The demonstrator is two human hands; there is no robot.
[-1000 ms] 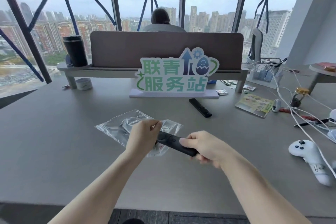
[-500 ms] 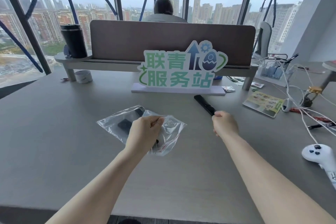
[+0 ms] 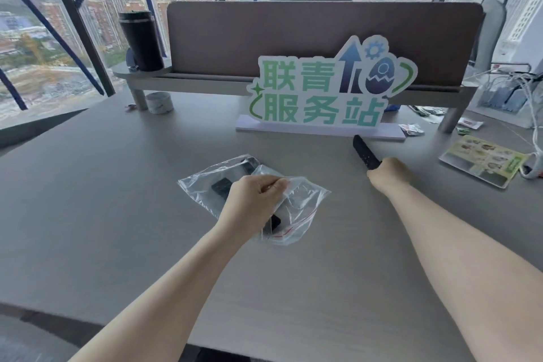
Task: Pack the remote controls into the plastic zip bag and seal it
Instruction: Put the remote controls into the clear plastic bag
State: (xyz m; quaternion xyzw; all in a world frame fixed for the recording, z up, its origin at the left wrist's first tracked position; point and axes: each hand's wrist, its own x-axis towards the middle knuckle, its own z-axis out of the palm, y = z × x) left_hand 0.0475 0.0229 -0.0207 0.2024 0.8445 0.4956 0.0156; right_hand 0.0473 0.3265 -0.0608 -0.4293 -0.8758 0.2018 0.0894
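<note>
Clear crinkled plastic zip bag with red seal line (image 3: 296, 200) flat on grey table top (image 3: 117, 214), in front of and left of the green-lettered standing cardboard sign (image 3: 323, 91). Mouth of bag toward the near-right side, not sealed. Black slim remote control (image 3: 226, 186) already inside bag, one end showing beyond the knuckles on the sign side, other end poking out below the palm near the red line. Left hand (image 3: 252, 200) clenched on the upper layer of the bag, pinching plastic between thumb and fingers, covering the middle of the bagged remote. Second black slim remote control (image 3: 365, 153) lying on table just in front of the sign's white base, right of the bag, angled. Right hand (image 3: 388, 175) on the near end of that remote, fingers hidden behind the back of the hand; touching it, closed around it or not: cannot tell. Black cylindrical tumbler (image 3: 141, 41) on the raised shelf, far left of sign. Printed colourful card (image 3: 482, 159) right of sign on table.
</note>
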